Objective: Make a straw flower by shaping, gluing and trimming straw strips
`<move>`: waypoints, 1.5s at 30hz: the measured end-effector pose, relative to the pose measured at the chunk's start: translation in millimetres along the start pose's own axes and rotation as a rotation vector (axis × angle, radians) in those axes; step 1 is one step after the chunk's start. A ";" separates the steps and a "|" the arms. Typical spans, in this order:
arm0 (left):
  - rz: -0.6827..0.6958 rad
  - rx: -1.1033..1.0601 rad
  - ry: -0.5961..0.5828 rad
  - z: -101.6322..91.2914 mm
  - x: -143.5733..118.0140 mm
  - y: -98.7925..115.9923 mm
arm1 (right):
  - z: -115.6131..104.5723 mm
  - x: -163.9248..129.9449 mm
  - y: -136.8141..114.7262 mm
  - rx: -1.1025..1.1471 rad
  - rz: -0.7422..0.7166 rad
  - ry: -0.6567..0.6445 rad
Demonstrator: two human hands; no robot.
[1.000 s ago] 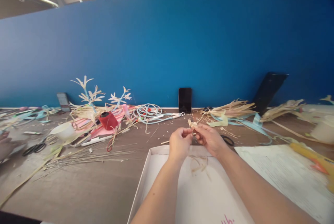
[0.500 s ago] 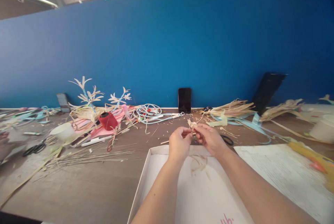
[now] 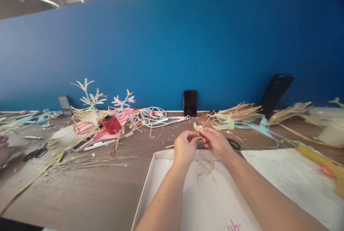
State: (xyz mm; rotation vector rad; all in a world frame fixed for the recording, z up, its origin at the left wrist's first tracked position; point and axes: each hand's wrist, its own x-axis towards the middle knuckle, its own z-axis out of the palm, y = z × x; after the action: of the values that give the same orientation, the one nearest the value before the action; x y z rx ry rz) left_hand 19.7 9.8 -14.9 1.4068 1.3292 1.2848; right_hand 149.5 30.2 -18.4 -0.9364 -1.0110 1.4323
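Observation:
Both my hands meet over the far edge of a white box lid (image 3: 166, 155). Between their fingertips is a small pale straw flower (image 3: 197, 127), its petals pointing up and away. My left hand (image 3: 185, 147) is closed in a pinch at the flower's lower end. My right hand (image 3: 215, 142) pinches it from the other side, thumb and forefinger together near the petals. The fingers partly hide the stem. A few dry tan strips (image 3: 205, 171) lie in the lid below my wrists. Black scissor handles (image 3: 233, 144) show just beyond my right wrist.
Against the blue partition (image 3: 161, 44) leans a dark phone (image 3: 190, 103). Dried husk bundles (image 3: 239, 112) lie right of it. To the left are finished straw flowers (image 3: 94, 98), a red spool (image 3: 111, 125), a white cup (image 3: 64, 136) and thin sticks (image 3: 94, 163). Another person's hand (image 3: 4, 150) is far left.
Almost nothing differs. Both my hands keep their place and their pinch on the straw flower, with only slight finger movement.

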 end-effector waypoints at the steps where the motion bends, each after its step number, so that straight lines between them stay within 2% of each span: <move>1: -0.001 0.003 0.000 0.0 0.0 -0.1 | 0.1 -0.1 -0.1 0.000 -0.002 0.001; 31: 0.012 0.048 0.007 -0.7 -0.2 -0.1 | -0.5 1.0 0.9 0.016 0.027 0.016; 45: 0.004 0.090 0.028 -1.1 0.0 -1.6 | 1.7 0.2 1.0 -0.001 -0.009 0.001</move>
State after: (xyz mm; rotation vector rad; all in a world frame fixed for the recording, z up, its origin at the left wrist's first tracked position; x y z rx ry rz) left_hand 18.3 9.9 -16.3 1.4578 1.4192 1.2658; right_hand 147.6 30.2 -18.7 -0.9326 -1.0144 1.4237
